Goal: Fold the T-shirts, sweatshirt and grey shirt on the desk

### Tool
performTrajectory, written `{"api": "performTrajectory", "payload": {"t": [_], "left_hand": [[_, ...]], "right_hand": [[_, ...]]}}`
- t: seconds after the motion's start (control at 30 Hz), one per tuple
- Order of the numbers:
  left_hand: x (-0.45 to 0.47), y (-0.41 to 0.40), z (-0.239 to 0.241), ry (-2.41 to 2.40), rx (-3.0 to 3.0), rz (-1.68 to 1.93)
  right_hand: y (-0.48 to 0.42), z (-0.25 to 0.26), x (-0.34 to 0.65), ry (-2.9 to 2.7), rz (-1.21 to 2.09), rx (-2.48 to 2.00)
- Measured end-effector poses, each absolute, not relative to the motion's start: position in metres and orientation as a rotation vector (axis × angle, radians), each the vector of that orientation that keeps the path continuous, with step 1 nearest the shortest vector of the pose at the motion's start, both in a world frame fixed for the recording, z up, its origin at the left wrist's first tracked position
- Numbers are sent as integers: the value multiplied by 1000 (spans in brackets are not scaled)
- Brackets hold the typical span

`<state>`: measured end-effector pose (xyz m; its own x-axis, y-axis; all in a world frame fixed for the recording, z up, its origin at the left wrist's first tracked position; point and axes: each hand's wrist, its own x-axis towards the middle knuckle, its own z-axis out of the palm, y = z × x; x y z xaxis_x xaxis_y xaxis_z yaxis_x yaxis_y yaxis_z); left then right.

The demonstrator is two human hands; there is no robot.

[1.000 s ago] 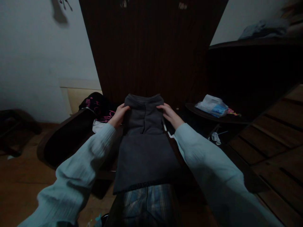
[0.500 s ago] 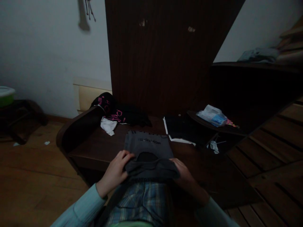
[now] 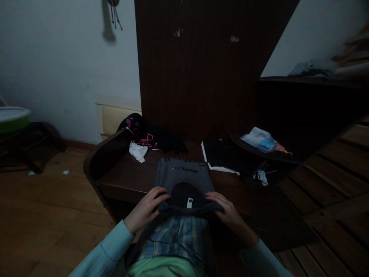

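A dark grey shirt (image 3: 184,173) with printed lettering lies folded, partly on the wooden bench and partly over my lap. Its round neck opening faces me, and a small white label (image 3: 189,202) shows inside the collar. My left hand (image 3: 150,206) grips the shirt's left shoulder edge, thumb and fingers closed on the cloth. On the other side, my right hand (image 3: 226,209) holds the right shoulder edge, its fingers on top. Blue plaid cloth (image 3: 175,234) covers my lap under the shirt.
A dark wooden bench (image 3: 123,179) carries a black garment with pink lettering (image 3: 155,139), a white cloth (image 3: 138,151) and a folded black garment (image 3: 221,154). A plastic packet (image 3: 259,139) rests on a small shelf at right. A green tub (image 3: 14,120) stands on a stool at far left.
The collar edge that was folded over has been turned back toward me, so the neck opening and its label now show. Both hands still hold the shoulder edges.
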<state>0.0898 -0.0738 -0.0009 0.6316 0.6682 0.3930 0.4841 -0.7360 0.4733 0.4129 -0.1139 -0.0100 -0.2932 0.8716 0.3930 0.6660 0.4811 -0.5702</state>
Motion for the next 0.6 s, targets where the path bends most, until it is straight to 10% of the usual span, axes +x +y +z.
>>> {"api": "performTrajectory", "payload": {"t": [0.6], "left_hand": [[93,-100,-25,962,2547,1123]], "right_hand": [[-138,-16,408,-1996,157,-1271]]}}
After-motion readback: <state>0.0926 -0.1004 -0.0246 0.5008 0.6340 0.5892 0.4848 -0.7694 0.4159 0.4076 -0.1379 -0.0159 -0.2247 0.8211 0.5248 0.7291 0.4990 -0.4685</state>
